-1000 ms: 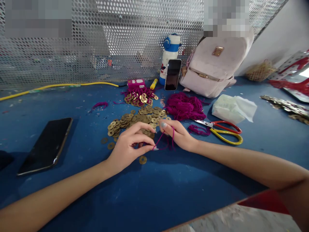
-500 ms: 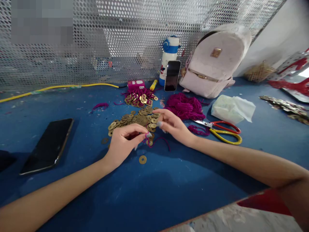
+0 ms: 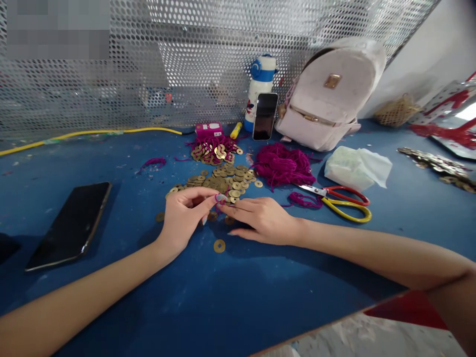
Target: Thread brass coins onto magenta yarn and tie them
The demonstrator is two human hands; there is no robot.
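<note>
Blue tabletop (image 3: pixel 238 297): coin pile (image 3: pixel 219 181) at 12 o'clock of both hands, probably for short reach. Left hand (image 3: pixel 182 218) pinches magenta thread (image 3: pixel 218 198) (end control, I guess); right hand (image 3: pixel 264 220) lies flat, fingers straight, gripping nothing.

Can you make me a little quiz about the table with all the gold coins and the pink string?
1. True or false: the scissors lie to the right of the right hand.
2. What does the left hand pinch at its fingertips? A) a loop of magenta cord B) the water bottle C) the tissue
3. Fill in the gap: the black phone lying flat is to the ___ of the coin pile.

Key: 1 true; 2 A; 3 left.
</note>
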